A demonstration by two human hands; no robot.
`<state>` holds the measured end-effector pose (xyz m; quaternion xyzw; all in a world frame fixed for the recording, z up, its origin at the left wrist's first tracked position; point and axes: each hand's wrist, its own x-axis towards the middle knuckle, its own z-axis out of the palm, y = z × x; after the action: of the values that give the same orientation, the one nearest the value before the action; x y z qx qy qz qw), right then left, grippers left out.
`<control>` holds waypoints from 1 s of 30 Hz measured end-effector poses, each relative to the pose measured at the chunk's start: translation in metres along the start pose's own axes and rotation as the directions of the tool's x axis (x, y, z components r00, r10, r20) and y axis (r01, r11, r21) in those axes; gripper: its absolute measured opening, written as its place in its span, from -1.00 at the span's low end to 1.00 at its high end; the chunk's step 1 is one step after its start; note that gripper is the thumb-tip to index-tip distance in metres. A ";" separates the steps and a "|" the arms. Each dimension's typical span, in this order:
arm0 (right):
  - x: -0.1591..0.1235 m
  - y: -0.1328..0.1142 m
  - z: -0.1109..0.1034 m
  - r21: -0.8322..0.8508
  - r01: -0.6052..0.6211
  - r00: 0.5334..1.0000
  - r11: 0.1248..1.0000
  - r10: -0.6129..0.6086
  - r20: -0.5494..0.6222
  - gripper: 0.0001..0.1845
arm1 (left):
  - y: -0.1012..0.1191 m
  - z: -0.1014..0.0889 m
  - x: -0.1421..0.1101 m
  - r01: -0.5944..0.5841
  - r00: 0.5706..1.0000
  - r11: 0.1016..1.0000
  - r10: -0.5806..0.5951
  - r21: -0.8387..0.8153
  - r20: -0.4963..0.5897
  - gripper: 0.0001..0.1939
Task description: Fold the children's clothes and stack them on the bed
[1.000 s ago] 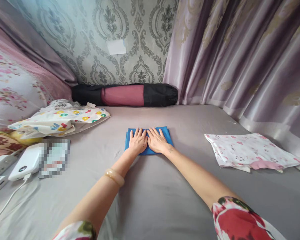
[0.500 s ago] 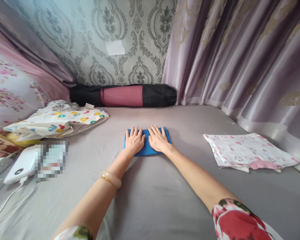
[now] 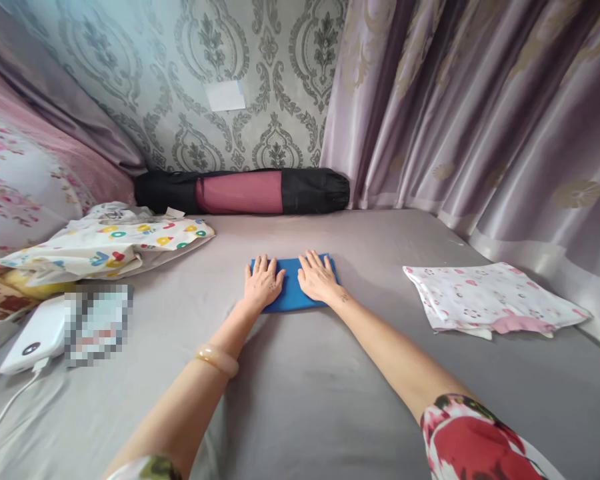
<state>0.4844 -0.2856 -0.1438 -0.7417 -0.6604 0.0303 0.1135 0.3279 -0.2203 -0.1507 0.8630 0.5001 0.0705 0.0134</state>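
A blue folded cloth [image 3: 291,288] lies flat on the grey bed sheet [image 3: 300,387], straight ahead of me. My left hand [image 3: 264,283] rests palm down on its left part, fingers stretched out and the thumb toward the middle. On the right part my right hand [image 3: 319,279] lies flat too, fingers pointing away from me. Blue fabric shows between the two hands; the rest is under them. Neither hand grips anything. A pale bangle [image 3: 217,360] sits on my left forearm.
A folded white and pink patterned garment [image 3: 490,297] lies at the right. Along the wall is a rolled mat in a black bag [image 3: 240,192]. Patterned clothing [image 3: 130,243], a white power bank [image 3: 35,337] with a cable and a blurred-out item [image 3: 99,325] lie at the left.
My left hand has slid a little left on the blue cloth, widening the gap between my hands. The right hand has stayed nearly in place. The whole view has shifted slightly.
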 end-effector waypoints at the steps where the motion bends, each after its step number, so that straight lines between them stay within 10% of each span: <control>1: -0.001 0.002 0.000 -0.004 -0.036 0.999 0.999 0.036 -0.022 -0.39 | -0.002 0.000 -0.001 0.023 1.000 1.000 -0.023 -0.002 -0.011 -0.37; 30: -0.008 0.028 -0.007 -0.028 -0.132 0.989 0.991 0.133 0.059 -0.36 | -0.023 -0.012 -0.011 0.069 0.992 0.997 -0.065 -0.036 0.112 -0.31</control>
<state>0.5119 -0.2973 -0.1435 -0.7840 -0.6131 0.0525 0.0821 0.3007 -0.2187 -0.1425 0.8479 0.5257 0.0322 0.0605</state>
